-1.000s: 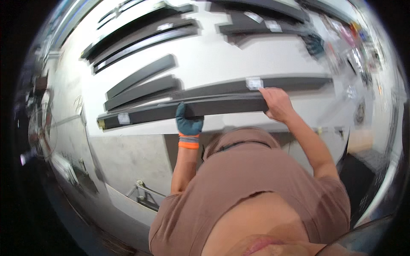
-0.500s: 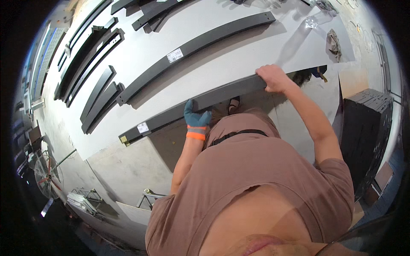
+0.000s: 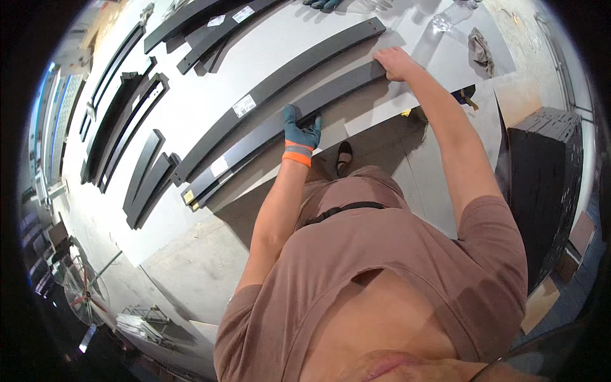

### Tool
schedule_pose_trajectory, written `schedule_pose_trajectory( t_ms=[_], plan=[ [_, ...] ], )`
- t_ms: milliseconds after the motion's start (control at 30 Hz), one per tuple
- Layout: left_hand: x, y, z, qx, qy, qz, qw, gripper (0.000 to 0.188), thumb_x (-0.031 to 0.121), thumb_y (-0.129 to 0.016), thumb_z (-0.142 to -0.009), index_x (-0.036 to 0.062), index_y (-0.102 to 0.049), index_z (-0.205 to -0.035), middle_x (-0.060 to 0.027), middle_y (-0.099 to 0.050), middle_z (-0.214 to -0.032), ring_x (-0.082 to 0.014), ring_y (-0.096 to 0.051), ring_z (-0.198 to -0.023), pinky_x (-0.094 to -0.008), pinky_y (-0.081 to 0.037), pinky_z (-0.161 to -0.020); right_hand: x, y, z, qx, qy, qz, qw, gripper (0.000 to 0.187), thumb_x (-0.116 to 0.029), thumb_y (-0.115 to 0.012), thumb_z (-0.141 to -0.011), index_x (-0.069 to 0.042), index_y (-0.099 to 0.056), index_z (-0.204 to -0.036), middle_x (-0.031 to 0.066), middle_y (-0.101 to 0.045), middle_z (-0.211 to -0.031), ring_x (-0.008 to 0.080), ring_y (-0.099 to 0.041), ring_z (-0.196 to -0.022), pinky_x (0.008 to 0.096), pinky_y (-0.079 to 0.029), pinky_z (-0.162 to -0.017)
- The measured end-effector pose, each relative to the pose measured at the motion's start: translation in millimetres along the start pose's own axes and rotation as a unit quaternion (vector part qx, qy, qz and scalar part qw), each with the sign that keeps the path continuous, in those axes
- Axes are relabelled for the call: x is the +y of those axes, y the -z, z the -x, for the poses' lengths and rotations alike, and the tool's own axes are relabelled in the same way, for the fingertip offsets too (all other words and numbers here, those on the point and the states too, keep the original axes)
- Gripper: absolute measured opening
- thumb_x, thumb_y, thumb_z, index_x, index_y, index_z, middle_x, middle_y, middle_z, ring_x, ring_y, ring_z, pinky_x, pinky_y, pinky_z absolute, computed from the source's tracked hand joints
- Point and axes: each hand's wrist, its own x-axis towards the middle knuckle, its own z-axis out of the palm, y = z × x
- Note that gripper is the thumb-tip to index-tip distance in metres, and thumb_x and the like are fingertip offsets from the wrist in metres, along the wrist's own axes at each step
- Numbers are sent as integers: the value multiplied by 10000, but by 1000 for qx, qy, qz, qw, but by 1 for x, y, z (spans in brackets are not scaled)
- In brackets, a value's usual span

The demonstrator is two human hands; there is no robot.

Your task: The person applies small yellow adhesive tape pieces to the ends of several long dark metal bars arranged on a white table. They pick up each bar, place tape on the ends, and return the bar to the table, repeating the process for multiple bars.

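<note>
Across both hands lies a long dark grey bar [image 3: 331, 92], with a white label towards its left end and a yellow patch at the tip. My left hand [image 3: 301, 134], in a blue-green glove with an orange cuff, grips its near edge around the middle, thumb on top. My bare right hand [image 3: 396, 64] is closed around the right end; its fingertips are partly hidden. Just beyond, and nearly parallel, rests a second long grey bar [image 3: 286, 73] with a white label. The held bar is over the near part of the white table [image 3: 172, 219].
Several more dark bars [image 3: 127, 114] lie at the left and back. At the far right are a clear plastic bottle [image 3: 453, 18] and a crumpled grey cloth [image 3: 480, 52]. A gloved hand or glove [image 3: 323, 4] shows at the top edge. A black stack [image 3: 544, 191] stands right; a fan [image 3: 86, 296] stands left.
Both hands have moved the held bar away from my body, over the table and close beside the other long bar. Both keep their grip.
</note>
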Motion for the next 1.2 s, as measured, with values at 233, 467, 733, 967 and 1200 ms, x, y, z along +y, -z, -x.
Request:
schedule_pose_trajectory(
  t_ms=[233,467,733,967,1200],
  plan=[
    [41,-22,-7,-44,58,-13,997,183,413,-836,-858,257,-779,-936,72,-778,-1025,-196,-707,-1025,-453,-595,-887,-10,3,-35,56,-32,43,997,553,-137,-811,-718,-113,-544,-1202,81,-618,-1196,284,-586,-1196,445,-420,-1060],
    [82,-47,-24,-96,69,-61,991,223,437,-744,-942,217,-780,-953,43,-781,-995,-185,-712,-1003,-439,-583,-905,-15,22,-73,14,-70,42,997,570,-133,-811,-736,-120,-544,-1239,81,-617,-1227,279,-575,-1229,448,-405,-1078],
    [84,-80,42,-129,-273,-703,643,325,310,-796,-915,41,-722,-1082,-127,-752,-961,-340,-719,-907,-389,-585,-812,-3,12,-74,38,-55,5,998,622,-75,-792,-734,-130,-540,-1300,82,-600,-1269,282,-540,-1281,440,-376,-1110],
    [121,-109,13,-53,-397,-914,59,571,375,-786,-795,122,-626,-1281,-124,-633,-1292,-338,-579,-1223,-512,-468,-1017,1,9,-61,121,-5,-80,989,697,2,-742,-722,-112,-537,-1379,83,-562,-1366,273,-477,-1375,432,-336,-1161],
    [98,-94,18,-28,-383,-919,87,432,284,-750,-785,110,-643,-1166,-132,-626,-1217,-373,-616,-1140,-505,-504,-975,17,3,-10,251,52,-68,964,560,-40,-758,-785,-137,-598,-1313,60,-532,-1432,246,-490,-1363,424,-391,-1146]
  ],
)
